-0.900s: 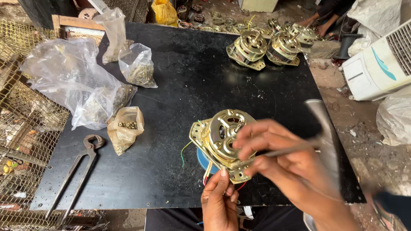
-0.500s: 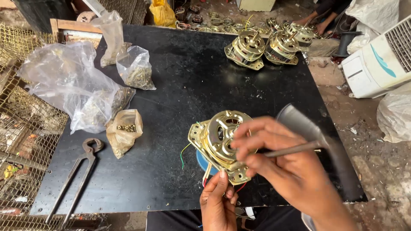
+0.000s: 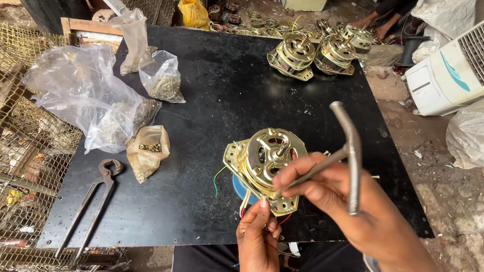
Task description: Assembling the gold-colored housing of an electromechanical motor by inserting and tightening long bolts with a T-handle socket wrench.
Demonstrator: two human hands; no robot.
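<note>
A motor (image 3: 265, 168) is stood near the front edge of the black surface (image 3: 212, 95), on a small blue disc (image 3: 240, 187). It is made of shiny gold metal, with a round ribbed cap, a short shaft in the middle and thin coloured wires below. It looks heavy and hard, so it will not bend, but the wires look easy to tear. It is best held by its flat metal rim, not by the wires.

The left hand (image 3: 258, 236) is pressed against the front rim of the motor, fingers curled on it. The right hand (image 3: 343, 201) is closed around a T-shaped tool (image 3: 339, 161) of dull grey steel, its tip set at the motor.

Big pincers (image 3: 91, 201) are laid at the front left corner. Soft clear bags (image 3: 96, 100) of small metal parts are set on the left side. More motors (image 3: 312, 50) are stood at the back edge.
</note>
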